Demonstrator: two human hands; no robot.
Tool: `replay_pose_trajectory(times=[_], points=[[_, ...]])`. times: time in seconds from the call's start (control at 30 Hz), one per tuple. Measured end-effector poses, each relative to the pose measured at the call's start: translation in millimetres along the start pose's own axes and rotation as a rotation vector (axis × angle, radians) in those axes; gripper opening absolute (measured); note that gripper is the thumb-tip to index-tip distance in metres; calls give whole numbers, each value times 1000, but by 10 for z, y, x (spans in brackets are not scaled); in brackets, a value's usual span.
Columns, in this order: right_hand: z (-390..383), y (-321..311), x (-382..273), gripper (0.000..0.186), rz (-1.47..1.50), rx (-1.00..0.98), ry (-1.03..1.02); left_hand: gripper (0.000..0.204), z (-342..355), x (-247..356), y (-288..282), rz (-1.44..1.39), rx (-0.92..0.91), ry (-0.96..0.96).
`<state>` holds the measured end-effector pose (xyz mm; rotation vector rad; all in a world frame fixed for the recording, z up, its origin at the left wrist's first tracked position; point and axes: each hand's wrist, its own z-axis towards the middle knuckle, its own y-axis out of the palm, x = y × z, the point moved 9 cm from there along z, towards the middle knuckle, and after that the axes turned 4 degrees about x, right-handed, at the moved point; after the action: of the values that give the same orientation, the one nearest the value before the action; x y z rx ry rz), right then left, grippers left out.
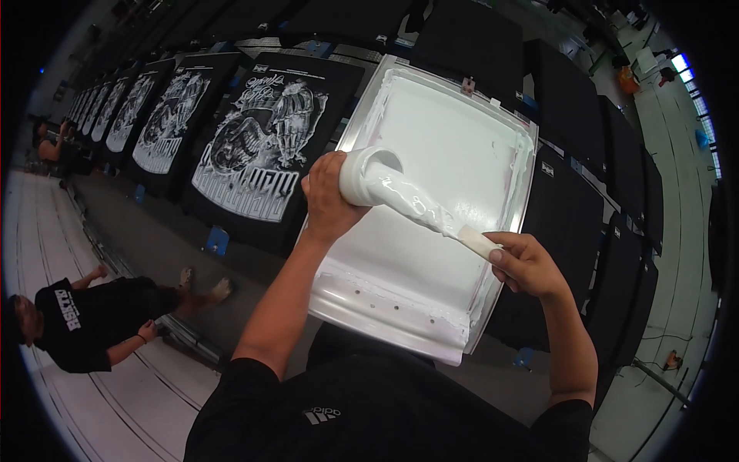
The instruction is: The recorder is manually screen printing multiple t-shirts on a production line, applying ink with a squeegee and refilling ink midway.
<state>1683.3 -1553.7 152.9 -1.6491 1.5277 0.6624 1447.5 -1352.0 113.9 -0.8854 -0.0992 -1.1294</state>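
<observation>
My left hand (pixel 329 196) is closed round a white plastic tub (pixel 356 175), tipped on its side with its mouth toward the right. Thick, glossy white ink (pixel 408 202) stretches from the tub's mouth to a flat, pale spatula (pixel 479 241). The spatula's bare end is pinched in my right hand (pixel 527 264); how far its other end runs under the ink is hidden. Both hands are above a screen-printing frame (pixel 525 208) with a light metal edge. White ink smears line the borders of its pale mesh (pixel 454 123).
Black shirts with white and grey prints (pixel 258 138) lie in a row to the left. Plain black shirts (pixel 554 231) lie to the right and behind. One person in black (pixel 92 316) is at lower left, another person (pixel 50 142) farther off. Blue clamps (pixel 217 240) stick out along the row.
</observation>
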Motion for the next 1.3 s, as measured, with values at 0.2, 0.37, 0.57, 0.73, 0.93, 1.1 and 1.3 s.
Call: replay_pose_trajectory(times=[0.2, 0.37, 0.57, 0.73, 0.93, 1.1, 1.3], points=[[-82, -213, 77, 45, 130, 26, -11, 98, 98, -116, 177, -48, 54, -87], [-11, -496, 158, 46, 207, 44, -61, 96, 67, -228, 320, -89, -16, -245], [624, -1369, 290, 40, 37, 304, -184, 98, -200, -274, 388, -355, -137, -504], [1465, -2052, 183, 37, -396, 480, -373, 103, -427, -57, 181, -465, -189, -569], [2140, -2240, -3, 32, -915, 622, -548, 107, -640, 6, -150, -381, -214, -632], [2136, -2351, 169, 34, -912, 627, -530, 106, -621, 53, -329, -388, -200, -571], [1753, -2248, 343, 33, -964, 753, -452, 106, -623, 24, -388, -437, -216, -538]])
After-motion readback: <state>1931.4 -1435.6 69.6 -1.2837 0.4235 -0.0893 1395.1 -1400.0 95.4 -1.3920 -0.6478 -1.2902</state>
